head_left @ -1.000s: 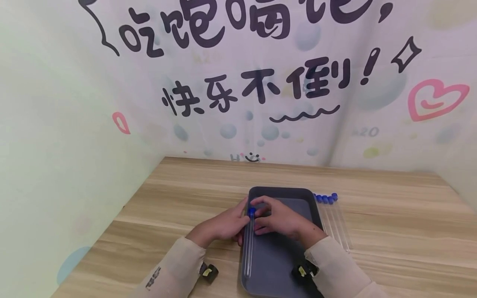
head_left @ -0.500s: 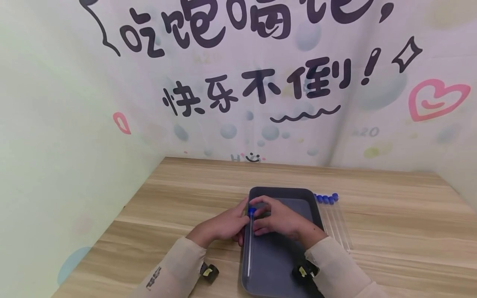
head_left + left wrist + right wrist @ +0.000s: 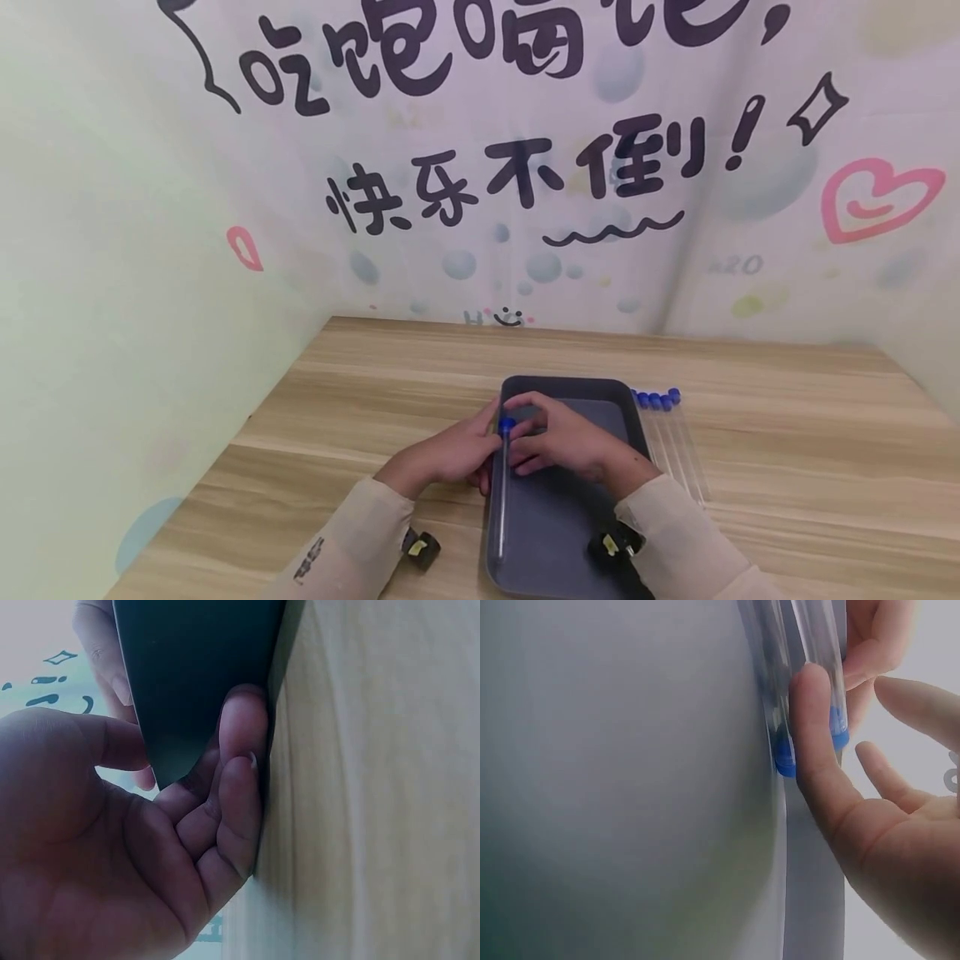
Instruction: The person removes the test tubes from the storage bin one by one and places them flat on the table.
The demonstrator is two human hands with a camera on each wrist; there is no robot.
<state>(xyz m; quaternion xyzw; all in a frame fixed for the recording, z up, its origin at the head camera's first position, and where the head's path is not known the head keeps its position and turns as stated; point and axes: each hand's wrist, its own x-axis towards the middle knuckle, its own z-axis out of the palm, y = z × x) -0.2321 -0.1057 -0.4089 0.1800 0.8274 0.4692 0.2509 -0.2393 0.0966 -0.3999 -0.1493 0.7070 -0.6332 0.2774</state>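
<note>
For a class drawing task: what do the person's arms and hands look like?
The left hand and right hand are bare. Both sleeves are pale beige, the left one bearing dark marks, too small to read. A black device with a yellowish patch sits at each cuff.

Pale backdrop [image 3: 480, 117] (black lettering [image 3: 522, 179], too) behind a wood-grain table [image 3: 795, 433]

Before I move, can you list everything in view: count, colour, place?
Tray: one, dark grey, on the table
Tray tubes: two, clear, blue-capped, along the tray's left wall
Loose tubes: at least four, clear, blue-capped, right of the tray
Table: one, light wood, under the tray
Backdrop: one, pale with black writing, behind the table
Wrist cameras: two, black, by the cuffs
Sleeves: two, cream, on the forearms
Left hand: one, bare, gripping the tray's left side
Right hand: one, bare, thumb at the tray tubes
</note>
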